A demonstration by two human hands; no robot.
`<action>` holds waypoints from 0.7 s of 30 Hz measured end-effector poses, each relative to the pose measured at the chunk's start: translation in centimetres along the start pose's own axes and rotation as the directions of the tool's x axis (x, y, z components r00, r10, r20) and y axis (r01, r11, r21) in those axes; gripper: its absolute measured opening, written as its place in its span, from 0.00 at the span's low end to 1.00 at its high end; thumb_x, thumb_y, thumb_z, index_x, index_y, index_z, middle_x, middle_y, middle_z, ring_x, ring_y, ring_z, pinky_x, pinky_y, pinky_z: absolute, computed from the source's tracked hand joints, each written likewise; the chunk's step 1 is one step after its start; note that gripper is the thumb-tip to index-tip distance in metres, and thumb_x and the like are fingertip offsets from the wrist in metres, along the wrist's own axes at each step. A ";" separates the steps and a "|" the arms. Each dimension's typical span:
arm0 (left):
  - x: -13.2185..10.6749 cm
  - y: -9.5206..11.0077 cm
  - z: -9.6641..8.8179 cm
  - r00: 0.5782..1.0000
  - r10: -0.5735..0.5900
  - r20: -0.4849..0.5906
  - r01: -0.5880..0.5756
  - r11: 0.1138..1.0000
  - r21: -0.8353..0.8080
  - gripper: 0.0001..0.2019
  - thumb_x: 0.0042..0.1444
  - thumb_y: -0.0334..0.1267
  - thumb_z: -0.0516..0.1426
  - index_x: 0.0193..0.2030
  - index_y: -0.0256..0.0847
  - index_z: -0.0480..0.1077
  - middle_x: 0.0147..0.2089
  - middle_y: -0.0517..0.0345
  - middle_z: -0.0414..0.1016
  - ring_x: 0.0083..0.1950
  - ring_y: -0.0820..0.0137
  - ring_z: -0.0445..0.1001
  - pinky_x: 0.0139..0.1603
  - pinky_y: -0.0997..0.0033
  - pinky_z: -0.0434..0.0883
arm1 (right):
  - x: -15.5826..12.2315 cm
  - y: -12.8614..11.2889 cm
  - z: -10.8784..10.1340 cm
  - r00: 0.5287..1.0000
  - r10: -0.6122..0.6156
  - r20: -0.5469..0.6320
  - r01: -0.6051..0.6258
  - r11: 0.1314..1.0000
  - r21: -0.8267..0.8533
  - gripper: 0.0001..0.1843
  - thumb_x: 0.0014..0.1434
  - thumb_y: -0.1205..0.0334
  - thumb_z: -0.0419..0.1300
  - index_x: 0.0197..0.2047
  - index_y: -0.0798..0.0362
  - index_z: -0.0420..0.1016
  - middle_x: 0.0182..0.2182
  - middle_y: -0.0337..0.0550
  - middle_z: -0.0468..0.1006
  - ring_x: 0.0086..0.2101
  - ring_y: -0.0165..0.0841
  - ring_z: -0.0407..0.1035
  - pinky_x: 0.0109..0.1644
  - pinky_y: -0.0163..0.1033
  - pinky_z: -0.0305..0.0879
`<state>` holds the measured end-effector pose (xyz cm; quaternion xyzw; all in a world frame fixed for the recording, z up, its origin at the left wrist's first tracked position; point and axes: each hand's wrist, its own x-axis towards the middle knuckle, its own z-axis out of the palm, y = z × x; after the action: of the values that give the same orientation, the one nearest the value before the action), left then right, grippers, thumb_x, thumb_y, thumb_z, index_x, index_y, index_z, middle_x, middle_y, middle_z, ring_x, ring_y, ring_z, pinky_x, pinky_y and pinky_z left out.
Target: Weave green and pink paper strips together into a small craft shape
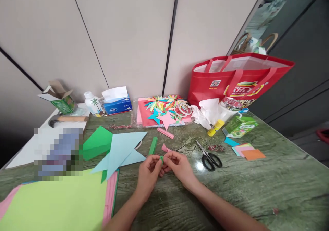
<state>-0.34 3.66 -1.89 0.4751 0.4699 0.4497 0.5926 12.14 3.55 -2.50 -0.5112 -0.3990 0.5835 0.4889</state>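
Observation:
Between my two hands is a small piece of green paper, mostly covered by the fingers. My left hand pinches it from one side. From the other side, the fingertips of my right hand pinch it too. Just beyond the hands lie a folded green paper strip, a small pink paper piece and a pink paper strip. To the left is a large light blue paper star resting over green paper. Black-handled scissors lie partly spread to the right of my right hand.
Stacked coloured sheets cover the front left. Behind stand a tissue box, a white bottle and a red bag. A hammer lies at left. Paper stars, a glue stick and small paper squares are farther right.

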 end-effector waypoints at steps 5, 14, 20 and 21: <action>0.3 -0.8 -0.4 1.000 0.003 -0.021 -0.001 0.998 0.063 0.06 0.48 0.39 0.57 0.29 0.37 0.68 0.22 0.61 0.70 0.20 0.74 0.67 0.19 0.76 0.65 | 0.2 0.0 0.7 1.000 -0.004 -0.017 0.003 0.997 -0.083 0.18 0.45 0.49 0.63 0.26 0.57 0.71 0.20 0.37 0.71 0.21 0.25 0.66 0.21 0.29 0.67; 0.8 -1.5 -0.5 0.985 -0.036 -0.171 0.022 0.996 -0.081 0.16 0.43 0.32 0.60 0.42 0.39 0.67 0.38 0.52 0.71 0.36 0.69 0.74 0.37 0.71 0.71 | 0.5 0.2 1.0 0.984 -0.008 -0.176 0.001 0.999 -0.039 0.17 0.47 0.49 0.63 0.31 0.56 0.72 0.25 0.38 0.73 0.24 0.27 0.67 0.23 0.31 0.70; 1.1 -1.5 -0.6 0.981 -0.063 -0.184 0.029 0.983 -0.183 0.20 0.41 0.31 0.62 0.44 0.38 0.64 0.41 0.51 0.70 0.38 0.68 0.74 0.41 0.69 0.71 | 0.4 0.5 1.0 0.988 -0.048 -0.148 0.038 0.997 -0.067 0.16 0.49 0.50 0.61 0.31 0.56 0.71 0.28 0.41 0.74 0.25 0.26 0.68 0.23 0.30 0.69; 1.1 -1.4 -0.6 0.978 -0.062 -0.199 0.027 0.984 -0.177 0.22 0.41 0.32 0.62 0.44 0.38 0.63 0.41 0.52 0.70 0.38 0.67 0.75 0.41 0.68 0.71 | 0.4 0.5 1.0 0.986 -0.059 -0.157 0.050 0.997 -0.056 0.16 0.49 0.50 0.60 0.31 0.56 0.71 0.28 0.41 0.74 0.25 0.27 0.68 0.23 0.30 0.69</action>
<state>-0.65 4.61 -3.47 0.3624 0.4977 0.5219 0.5905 11.02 3.84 -2.90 -0.5573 -0.3878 0.5169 0.5214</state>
